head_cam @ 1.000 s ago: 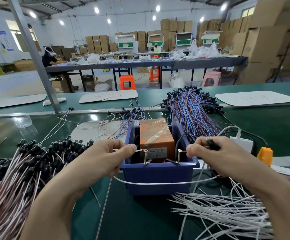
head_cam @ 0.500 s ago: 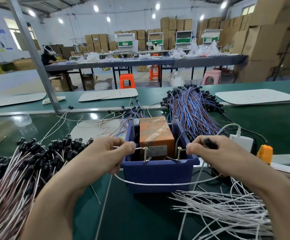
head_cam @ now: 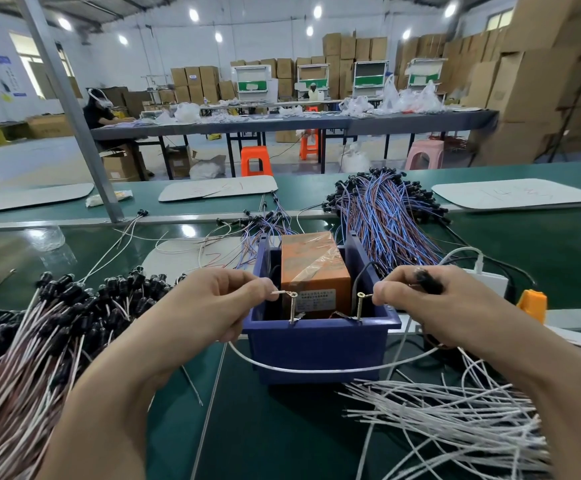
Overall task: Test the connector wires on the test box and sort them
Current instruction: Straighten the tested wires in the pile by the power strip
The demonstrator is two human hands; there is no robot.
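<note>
Pinching white wire [head_cam: 316,370] ends, both hands [head_cam: 212,306] curled.

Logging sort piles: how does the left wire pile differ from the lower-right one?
The left pile mixes white and reddish wires; the lower-right pile is all white. The left pile shows black connectors; the lower-right pile shows bare tips. Both lie on the green table.

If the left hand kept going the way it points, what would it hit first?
Probably the left screw post on the blue bin; the left hand pinches the white wire against it.
</note>
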